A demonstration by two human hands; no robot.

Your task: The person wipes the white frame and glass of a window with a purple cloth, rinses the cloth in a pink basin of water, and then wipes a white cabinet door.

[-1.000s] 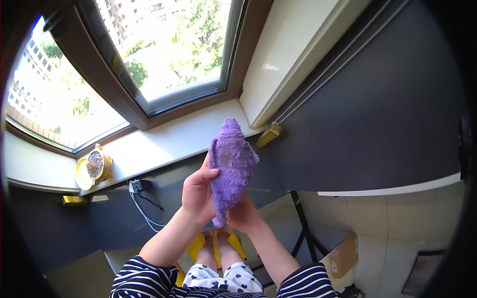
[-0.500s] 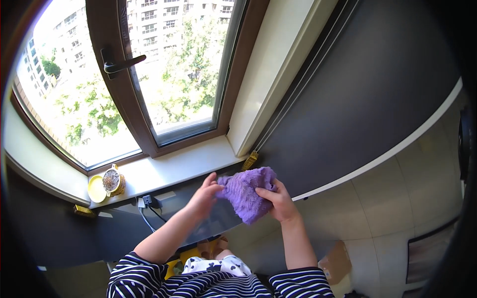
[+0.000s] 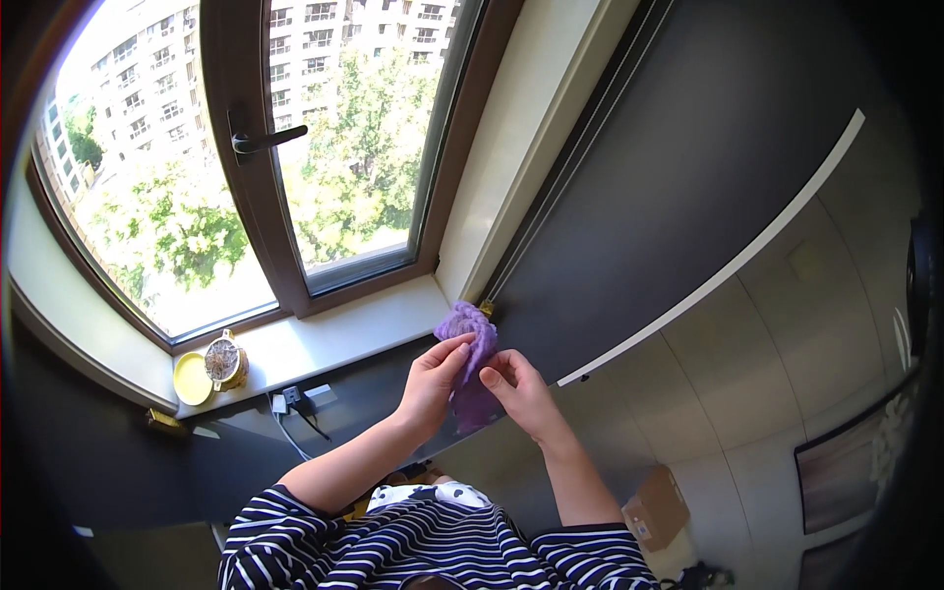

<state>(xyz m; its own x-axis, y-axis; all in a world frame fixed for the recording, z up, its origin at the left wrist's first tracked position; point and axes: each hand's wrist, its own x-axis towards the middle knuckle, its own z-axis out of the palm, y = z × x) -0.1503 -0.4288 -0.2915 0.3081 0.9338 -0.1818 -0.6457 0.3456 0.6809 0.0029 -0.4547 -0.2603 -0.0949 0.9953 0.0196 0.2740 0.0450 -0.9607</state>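
Observation:
A fuzzy purple cloth [image 3: 467,323] hangs bunched and folded in front of the sill's right end, its lower part blurred. Thumb and fingers of my left hand [image 3: 433,383] are pinched on its near side. My right hand [image 3: 526,398] is at the cloth's right edge, thumb and fingers curled in against it. How much fabric lies between the right fingertips is partly hidden. Just behind the cloth, a small gold tassel-like piece [image 3: 486,308] shows at the corner of the wall.
On the white sill [image 3: 305,349] stand a round pot [image 3: 226,364] with dry-looking contents and a yellow dish [image 3: 193,379]. A brown-framed window [image 3: 265,226] with a dark handle [image 3: 270,138] rises behind. Plugged cables [image 3: 285,401] hang below. A cardboard box [image 3: 657,508] sits on the floor.
The purple cloth has gone from spread out to bunched and has shifted left and up. My left hand has moved right onto it; my right hand has moved slightly left.

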